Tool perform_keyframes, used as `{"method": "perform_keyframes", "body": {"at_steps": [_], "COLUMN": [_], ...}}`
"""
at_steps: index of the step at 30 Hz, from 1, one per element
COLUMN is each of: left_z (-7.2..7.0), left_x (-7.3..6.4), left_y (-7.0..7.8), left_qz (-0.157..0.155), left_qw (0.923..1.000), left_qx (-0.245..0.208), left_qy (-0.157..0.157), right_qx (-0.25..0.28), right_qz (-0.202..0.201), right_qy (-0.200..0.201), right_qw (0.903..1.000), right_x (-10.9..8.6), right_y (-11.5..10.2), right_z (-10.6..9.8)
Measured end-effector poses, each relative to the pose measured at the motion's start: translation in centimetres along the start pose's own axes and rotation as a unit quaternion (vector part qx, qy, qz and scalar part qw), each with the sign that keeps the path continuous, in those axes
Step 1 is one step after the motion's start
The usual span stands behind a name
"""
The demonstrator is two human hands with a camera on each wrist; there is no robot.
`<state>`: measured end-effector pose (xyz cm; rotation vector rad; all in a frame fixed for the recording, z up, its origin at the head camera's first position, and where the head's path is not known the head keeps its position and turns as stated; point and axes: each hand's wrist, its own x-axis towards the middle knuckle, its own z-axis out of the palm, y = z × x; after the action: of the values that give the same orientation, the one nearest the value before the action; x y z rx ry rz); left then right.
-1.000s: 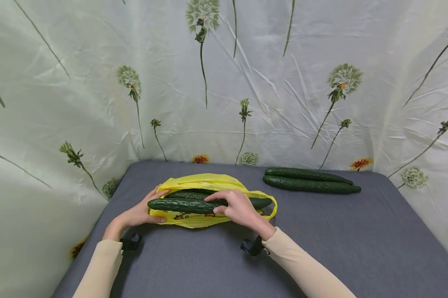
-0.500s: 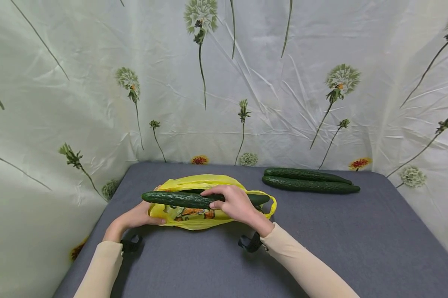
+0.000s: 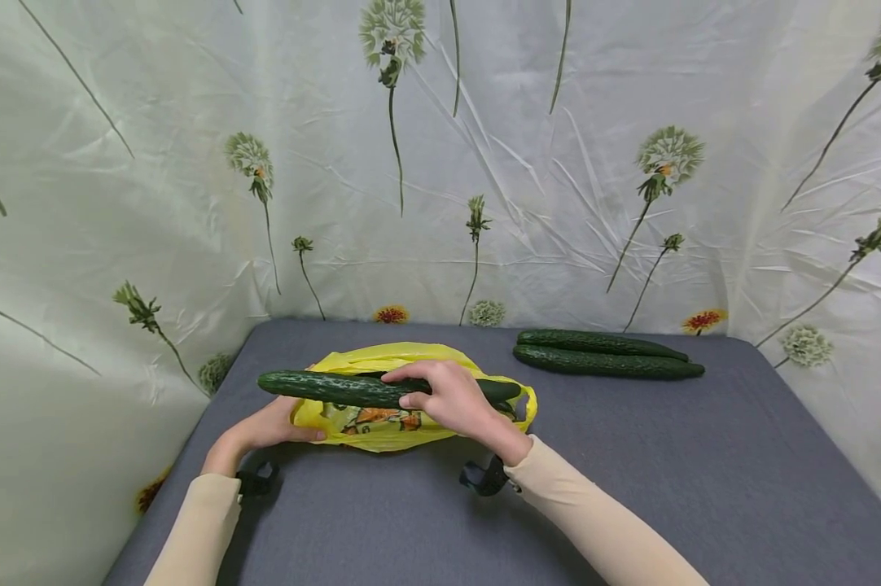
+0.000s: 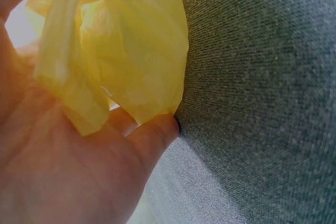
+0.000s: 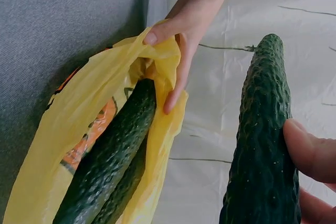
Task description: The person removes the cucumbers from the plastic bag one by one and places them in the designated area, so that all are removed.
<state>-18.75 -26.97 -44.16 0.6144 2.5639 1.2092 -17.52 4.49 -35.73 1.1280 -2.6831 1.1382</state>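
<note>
My right hand (image 3: 451, 399) grips a long dark green cucumber (image 3: 323, 387) between thumb and fingers, level over the mouth of a yellow plastic bag (image 3: 389, 352). In the right wrist view, the bumpy end of this held cucumber (image 5: 265, 129) stands apart from the bag. Two more cucumbers (image 5: 118, 150) lie inside the bag, side by side. My left hand (image 3: 268, 423) holds the bag's left end, thumb at the near rim and fingers at the far rim. Close up, the left thumb (image 4: 157, 135) presses on the thin yellow plastic.
Another pair of cucumbers (image 3: 605, 360) lies together at the back right of the grey cloth-covered table (image 3: 631, 456). A pale curtain (image 3: 323, 171) printed with dandelions hangs behind and along the sides. Black straps (image 3: 483, 478) sit around both wrists.
The right hand has raised the cucumber from the bag's opening and shifted it left, so its tip now juts past the bag's left end. The left hand stays in place.
</note>
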Motion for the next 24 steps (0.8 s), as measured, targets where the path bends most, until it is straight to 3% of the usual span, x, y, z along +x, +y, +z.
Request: {"method": "perform_keyframes", "body": {"at_steps": [9, 17, 24], "left_z": [0.2, 0.0, 0.0], "left_x": [0.1, -0.2, -0.2], "left_y": [-0.5, 0.2, 0.2], "left_qz": [0.015, -0.044, -0.044], "left_qw": [0.9997, 0.9985, 0.9982], "left_qx": [0.017, 0.03, 0.038], "left_qy": [0.002, -0.008, -0.012], "right_qx": [-0.001, 0.005, 0.0], "right_qz": [-0.004, 0.018, 0.028], "right_qy": [-0.009, 0.006, 0.012], "right_qw": [1.0, 0.9998, 0.9995], "right_x": [0.3, -0.5, -1.9], "right_y": [-0.6, 1.2, 3.5], "right_z": [-0.3, -1.3, -1.9]}}
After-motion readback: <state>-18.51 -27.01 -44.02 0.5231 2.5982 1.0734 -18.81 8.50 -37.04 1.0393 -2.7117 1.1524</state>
